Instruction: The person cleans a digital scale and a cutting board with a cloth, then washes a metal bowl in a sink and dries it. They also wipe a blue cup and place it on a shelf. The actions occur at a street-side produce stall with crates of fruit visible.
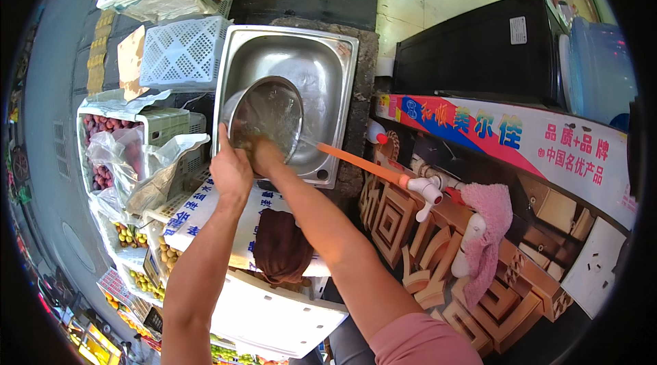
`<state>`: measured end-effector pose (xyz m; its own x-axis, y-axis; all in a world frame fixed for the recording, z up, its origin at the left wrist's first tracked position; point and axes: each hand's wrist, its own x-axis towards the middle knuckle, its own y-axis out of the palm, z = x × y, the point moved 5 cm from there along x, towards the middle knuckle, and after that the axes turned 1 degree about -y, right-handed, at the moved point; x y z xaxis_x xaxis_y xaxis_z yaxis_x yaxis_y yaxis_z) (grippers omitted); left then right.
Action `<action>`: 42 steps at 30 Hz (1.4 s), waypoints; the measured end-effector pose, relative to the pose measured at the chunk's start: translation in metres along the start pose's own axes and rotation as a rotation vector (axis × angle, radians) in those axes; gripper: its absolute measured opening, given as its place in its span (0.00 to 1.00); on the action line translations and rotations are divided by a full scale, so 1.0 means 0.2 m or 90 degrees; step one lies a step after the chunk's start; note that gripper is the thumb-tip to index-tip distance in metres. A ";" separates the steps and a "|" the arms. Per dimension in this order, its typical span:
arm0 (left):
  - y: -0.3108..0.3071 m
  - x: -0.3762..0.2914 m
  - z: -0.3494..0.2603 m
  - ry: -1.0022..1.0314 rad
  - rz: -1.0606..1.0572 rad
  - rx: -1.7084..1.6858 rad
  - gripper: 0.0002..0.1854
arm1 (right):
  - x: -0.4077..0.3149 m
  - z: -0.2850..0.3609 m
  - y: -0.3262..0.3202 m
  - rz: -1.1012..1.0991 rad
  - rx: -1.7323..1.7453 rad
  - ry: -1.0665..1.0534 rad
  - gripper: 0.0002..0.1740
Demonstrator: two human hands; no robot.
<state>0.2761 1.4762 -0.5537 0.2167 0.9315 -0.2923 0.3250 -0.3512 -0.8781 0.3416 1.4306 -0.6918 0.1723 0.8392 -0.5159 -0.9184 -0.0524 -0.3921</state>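
Note:
A round metal basin (272, 108) with water in it stands tilted in a stainless steel sink (323, 83). My left hand (232, 167) grips the basin's rim at its near left side. My right hand (267, 155) reaches inside the basin at the near edge; its fingers are blurred under the water, and whether they hold anything cannot be told. An orange hose (359, 162) runs from a white plastic tap (425, 190) to the basin's right side, with water coming from its end. A dark brown cloth bundle (282, 247) lies below the sink, between my forearms.
A light blue plastic crate (179, 54) adjoins the sink's left side. Crates of dark red fruit (102, 175) and yellow-green fruit (146, 283) line the left. A pink towel (485, 242) hangs right of the tap, below a printed banner (513, 142) and a black cabinet (472, 52).

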 end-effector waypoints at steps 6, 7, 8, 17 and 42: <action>-0.18 -0.01 -0.14 0.105 -0.060 0.034 0.36 | 0.13 0.28 -0.05 -0.081 0.125 -0.073 0.28; -0.19 -0.02 -0.15 0.116 -0.072 0.031 0.37 | 0.13 0.31 -0.06 -0.072 0.108 -0.075 0.28; -0.20 -0.02 -0.17 0.127 -0.084 0.028 0.37 | 0.14 0.31 -0.04 0.005 0.120 -0.040 0.30; -0.20 -0.06 -0.26 0.221 -0.170 0.159 0.39 | 0.22 0.33 -0.05 -0.148 0.916 -0.055 0.31; 0.25 0.00 0.07 -0.239 0.339 -0.449 0.28 | -1.44 0.05 -0.97 -0.621 0.796 0.319 0.16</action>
<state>0.2799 1.4593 -0.6018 0.2269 0.5598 -0.7969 0.7747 -0.5997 -0.2007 0.4662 1.2049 -0.4592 0.6777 0.0355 -0.7345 -0.0608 0.9981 -0.0079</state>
